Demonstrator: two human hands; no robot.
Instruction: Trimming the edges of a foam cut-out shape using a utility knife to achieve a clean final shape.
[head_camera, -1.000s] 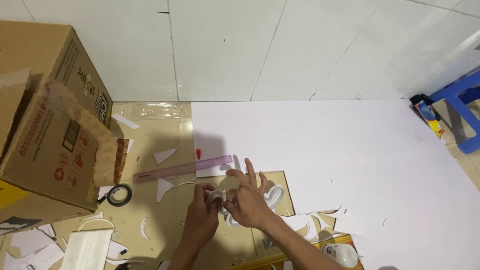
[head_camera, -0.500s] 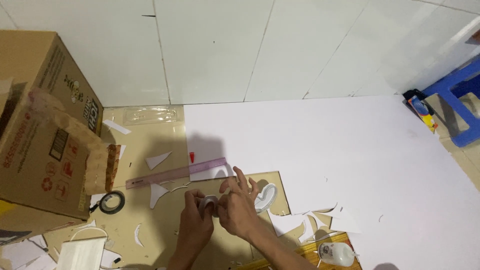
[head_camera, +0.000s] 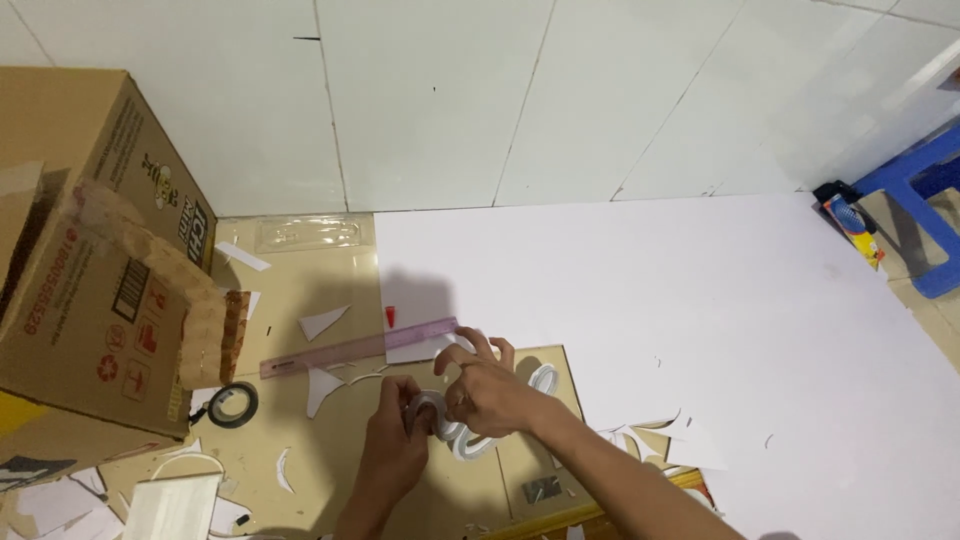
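Work partly done: white offcuts (head_camera: 322, 322) strewn over brown cardboard (head_camera: 300, 290) on the floor, big white sheet (head_camera: 650, 300) mostly whole. Left hand (head_camera: 395, 440) closed round a small white tape roll (head_camera: 428, 412), low centre, just above the cardboard; right hand (head_camera: 490, 395) pinching at the roll, fingers half spread. Nearby: translucent pink ruler (head_camera: 355, 347), glossy black tape ring (head_camera: 232, 404), corrugated box (head_camera: 85, 250).

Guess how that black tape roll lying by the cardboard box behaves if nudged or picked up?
The black tape roll lies flat on the cardboard sheet, so a nudge would probably slide it rather than roll it. Set on edge, its ring shape would likely roll. It looks thin and small, so probably light and easy to pinch.
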